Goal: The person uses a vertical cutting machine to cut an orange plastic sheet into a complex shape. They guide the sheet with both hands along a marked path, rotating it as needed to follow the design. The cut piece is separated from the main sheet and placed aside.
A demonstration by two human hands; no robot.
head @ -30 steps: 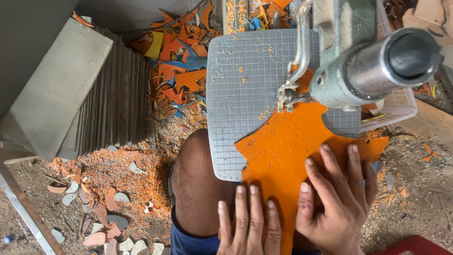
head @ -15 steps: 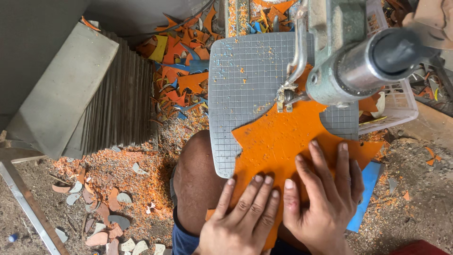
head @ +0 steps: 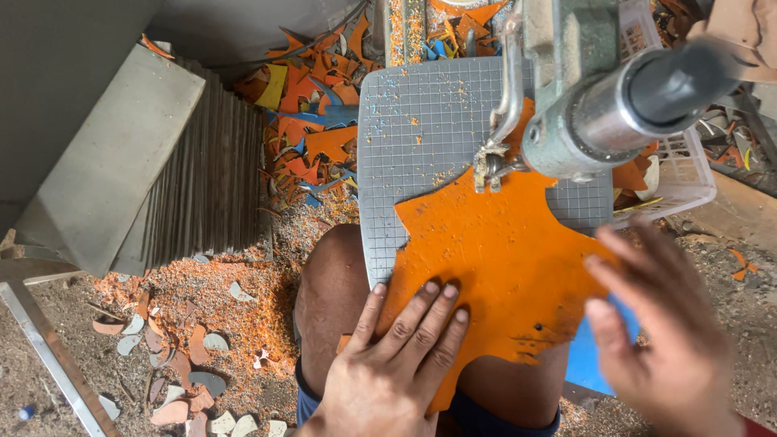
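So we've got the orange sheet [head: 502, 267] lying flat on the gridded grey saw table [head: 413, 146], its top edge right up against the blade [head: 488, 166] under the grey-green machine head [head: 599, 105]. Our left hand [head: 396, 356] is pressed flat on the near-left part of the sheet, fingers spread, palm down, pinning it and not gripping anything. Our right hand [head: 655, 324] is blurred, open and hovering at the sheet's right edge; we can't tell if it's actually touching. The sheet looks thin, stiff and light, overhanging the table above our knee [head: 332, 299] without drooping, so it probably skates easily on that dusty surface and its jagged cut edges could snap. Flat palms on the broad middle, well back from the blade, seems the sane place to hold it. Around us it's a messy workshop floor: orange sawdust [head: 218, 291], offcuts [head: 307, 121] in orange, blue and yellow, pale curved scraps [head: 186, 380], a stack of grey sheets [head: 202, 186] on the left and a white basket [head: 680, 162] on the right.
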